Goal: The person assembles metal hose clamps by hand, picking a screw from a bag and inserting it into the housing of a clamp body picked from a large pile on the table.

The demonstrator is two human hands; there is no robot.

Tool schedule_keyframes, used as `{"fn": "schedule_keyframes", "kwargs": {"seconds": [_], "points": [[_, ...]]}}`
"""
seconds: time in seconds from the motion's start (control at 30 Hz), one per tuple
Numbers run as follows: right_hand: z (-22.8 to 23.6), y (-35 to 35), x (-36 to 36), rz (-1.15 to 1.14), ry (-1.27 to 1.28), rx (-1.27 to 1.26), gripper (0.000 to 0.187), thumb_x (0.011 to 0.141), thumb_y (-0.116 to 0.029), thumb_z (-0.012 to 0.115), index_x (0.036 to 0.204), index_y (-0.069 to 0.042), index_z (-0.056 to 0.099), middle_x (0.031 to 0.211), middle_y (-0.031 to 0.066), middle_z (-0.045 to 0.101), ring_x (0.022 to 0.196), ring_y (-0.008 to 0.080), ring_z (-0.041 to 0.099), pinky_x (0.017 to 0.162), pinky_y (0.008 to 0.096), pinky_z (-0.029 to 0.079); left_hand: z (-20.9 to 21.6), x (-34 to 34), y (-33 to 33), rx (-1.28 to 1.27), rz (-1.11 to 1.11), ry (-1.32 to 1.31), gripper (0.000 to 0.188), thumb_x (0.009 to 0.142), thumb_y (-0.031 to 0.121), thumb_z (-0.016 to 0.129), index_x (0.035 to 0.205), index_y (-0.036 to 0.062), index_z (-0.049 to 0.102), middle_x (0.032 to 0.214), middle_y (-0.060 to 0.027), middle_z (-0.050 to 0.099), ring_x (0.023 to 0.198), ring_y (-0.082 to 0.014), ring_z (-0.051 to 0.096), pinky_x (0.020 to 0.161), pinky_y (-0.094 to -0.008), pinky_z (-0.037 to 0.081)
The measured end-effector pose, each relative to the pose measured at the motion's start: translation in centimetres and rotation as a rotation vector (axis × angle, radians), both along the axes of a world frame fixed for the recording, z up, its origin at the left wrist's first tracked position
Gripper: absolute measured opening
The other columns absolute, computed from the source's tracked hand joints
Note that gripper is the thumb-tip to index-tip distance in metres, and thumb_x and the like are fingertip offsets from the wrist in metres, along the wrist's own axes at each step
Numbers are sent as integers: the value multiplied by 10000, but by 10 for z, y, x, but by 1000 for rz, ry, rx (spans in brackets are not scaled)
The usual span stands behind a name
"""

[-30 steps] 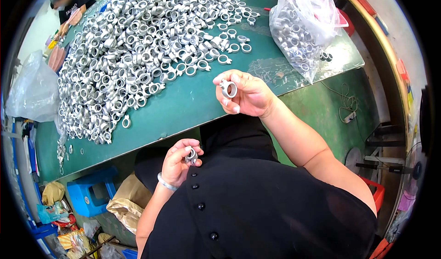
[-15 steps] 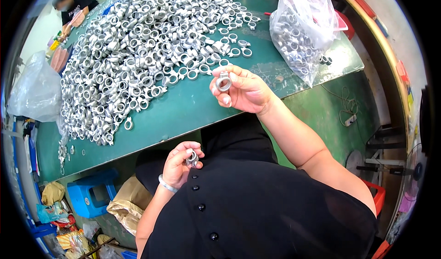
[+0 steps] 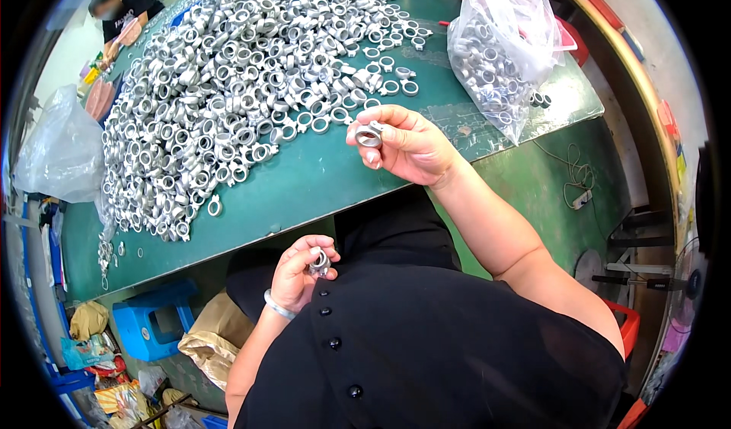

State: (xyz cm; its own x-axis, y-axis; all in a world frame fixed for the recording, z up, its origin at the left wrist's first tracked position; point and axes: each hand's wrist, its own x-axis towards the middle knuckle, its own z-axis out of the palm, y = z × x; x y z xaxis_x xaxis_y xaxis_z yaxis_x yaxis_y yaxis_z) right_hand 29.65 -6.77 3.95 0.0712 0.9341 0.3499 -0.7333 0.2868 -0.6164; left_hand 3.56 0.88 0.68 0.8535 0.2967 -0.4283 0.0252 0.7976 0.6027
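My right hand [image 3: 403,146] is raised over the front edge of the green table [image 3: 304,181], pinching a grey metal ring [image 3: 368,134] with a small lug between thumb and fingers. Lower down, close to my black top, my left hand [image 3: 298,274] is closed around another grey metal ring [image 3: 320,261]; the fingers partly cover it. A large heap of similar metal rings [image 3: 228,86] spreads over the table beyond both hands. One loose ring [image 3: 215,206] lies apart at the heap's near edge.
A clear plastic bag [image 3: 495,63] of rings stands at the table's right side. Another clear bag [image 3: 57,151] hangs at the left edge. A blue stool [image 3: 152,322] is below the table. A co-worker [image 3: 126,18] bends over the far left end.
The ring in my right hand has been tilted, so its opening now looks flatter and its lug points more to the right. My left hand has stayed in place.
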Motion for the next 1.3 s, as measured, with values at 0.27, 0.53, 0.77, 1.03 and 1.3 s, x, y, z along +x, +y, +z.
{"fn": "schedule_keyframes", "kwargs": {"seconds": [0.27, 0.53, 0.77, 1.03, 1.3], "points": [[9, -8, 6, -124, -75, -40, 264, 878, -98, 494, 1133, -39, 529, 1045, 156, 559, 755, 146, 547, 669, 260, 442, -3, 1, 0, 8, 0, 29, 185, 807, 97, 517, 964, 4, 548, 849, -98, 565, 824, -229, 544, 594, -310, 475], [122, -40, 90, -1535, -1034, -23, 194, 835, -45, 553, 1022, -29, 601, 839, 0, 608, 720, 45, 517, 656, 178, 426, -8, -1, 2, -10, 4, -37, 187, 817, 81, 488, 972, 11, 565, 840, -87, 605, 809, -204, 573, 607, -314, 466], [130, -53, 118, -900, -556, -15, 315, 881, -68, 471, 1191, -14, 467, 977, 103, 582, 778, 143, 564, 765, 281, 461, -13, -2, 2, -37, 26, -64, 178, 817, 84, 494, 965, 19, 567, 838, -80, 604, 800, -205, 573, 607, -311, 459], [46, -10, 28, -531, -264, -65, 357, 872, -76, 503, 1217, -22, 429, 1079, 140, 545, 887, 181, 573, 827, 319, 447, -9, -5, 0, -36, 45, 21, 171, 821, 79, 492, 959, 13, 570, 827, -80, 598, 794, -201, 577, 606, -309, 468], [32, -4, -8, -469, -215, -103, 378, 857, -79, 529, 1220, -36, 433, 1085, 149, 542, 860, 174, 565, 804, 311, 447, -9, -6, 0, -36, 67, 13, 183, 811, 73, 495, 965, -9, 551, 824, -100, 584, 807, -232, 566, 585, -320, 488]]}}
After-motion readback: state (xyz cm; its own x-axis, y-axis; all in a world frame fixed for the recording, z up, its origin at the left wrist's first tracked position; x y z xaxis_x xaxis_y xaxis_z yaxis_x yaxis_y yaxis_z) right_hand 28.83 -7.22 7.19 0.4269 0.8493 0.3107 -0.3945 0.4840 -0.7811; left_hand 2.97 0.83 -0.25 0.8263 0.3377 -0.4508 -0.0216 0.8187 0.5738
